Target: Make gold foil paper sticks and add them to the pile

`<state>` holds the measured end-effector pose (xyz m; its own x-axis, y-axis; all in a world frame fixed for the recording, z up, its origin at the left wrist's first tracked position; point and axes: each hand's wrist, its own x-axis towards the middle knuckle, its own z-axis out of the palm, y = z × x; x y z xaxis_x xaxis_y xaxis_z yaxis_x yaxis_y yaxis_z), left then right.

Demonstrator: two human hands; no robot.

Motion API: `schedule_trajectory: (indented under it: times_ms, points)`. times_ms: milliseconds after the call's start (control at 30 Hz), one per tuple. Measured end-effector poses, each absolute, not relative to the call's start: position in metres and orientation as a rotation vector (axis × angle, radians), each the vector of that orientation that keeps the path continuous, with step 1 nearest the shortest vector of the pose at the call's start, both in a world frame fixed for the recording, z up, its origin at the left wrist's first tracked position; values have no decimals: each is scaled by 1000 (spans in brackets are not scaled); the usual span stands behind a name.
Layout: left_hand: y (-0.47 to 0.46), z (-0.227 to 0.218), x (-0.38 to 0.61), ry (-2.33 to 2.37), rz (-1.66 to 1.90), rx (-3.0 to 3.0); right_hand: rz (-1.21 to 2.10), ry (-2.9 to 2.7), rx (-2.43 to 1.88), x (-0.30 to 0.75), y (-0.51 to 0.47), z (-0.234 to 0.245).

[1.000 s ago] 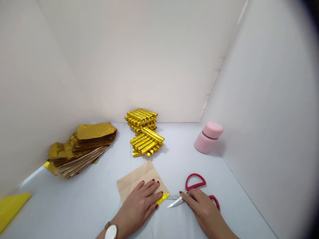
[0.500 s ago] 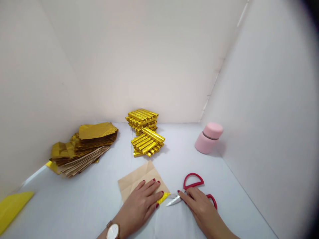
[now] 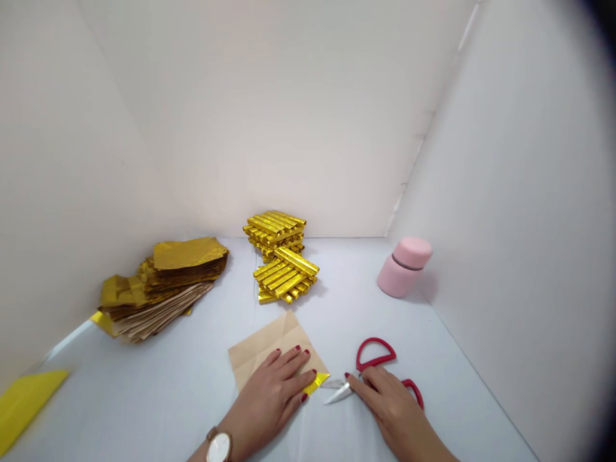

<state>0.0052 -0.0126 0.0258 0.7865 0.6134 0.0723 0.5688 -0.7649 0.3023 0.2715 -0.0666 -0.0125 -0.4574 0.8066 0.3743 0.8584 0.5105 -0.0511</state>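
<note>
White panels (image 3: 289, 115) wall in a pale bench (image 3: 346, 295) spread across the lower half of the frame. A fanned stack of gold and brown paper (image 3: 190, 256) fills the left, near two piles of gold folded sticks (image 3: 286, 276) at center. In the lower center, a person's left hand (image 3: 282, 385) lies flat, fingers slightly spread, on a creased brown sheet (image 3: 250, 353). The right hand (image 3: 389, 398), lower right of center, drapes partly curled over the pivot of red-handled scissors (image 3: 339, 393), index finger extended along a blade; how firmly it grips cannot be told. The blades stand parted, pointing toward the sheet. A yellow piece (image 3: 29, 404) sits at lower left. Right of center, a pink container (image 3: 399, 276) stands with its lid on, contents hidden. A round-faced watch (image 3: 219, 447) circles the left wrist, and a shiny yellow corner (image 3: 315, 384) shows at the sheet's edge, beside the left fingers.
</note>
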Motion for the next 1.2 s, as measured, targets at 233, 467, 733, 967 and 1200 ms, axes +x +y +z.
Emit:
schedule_trajectory:
  times_ms: [233,467,733,967,1200]
  points:
    - [-12,22,5,896,285,2721,-185,-2401,-1417,272,-66,-15]
    - [-11,27,7,909,212,2702,-194,-2360,-1400,263,-65,-10]
    - [-13,27,6,909,223,2702,-167,-2368,-1406,263,-66,-10]
    - [-12,27,6,911,227,2706,-165,-2371,-1403,261,-67,-6]
    - [-12,28,7,919,181,2701,-152,-2432,-1404,267,-67,-13]
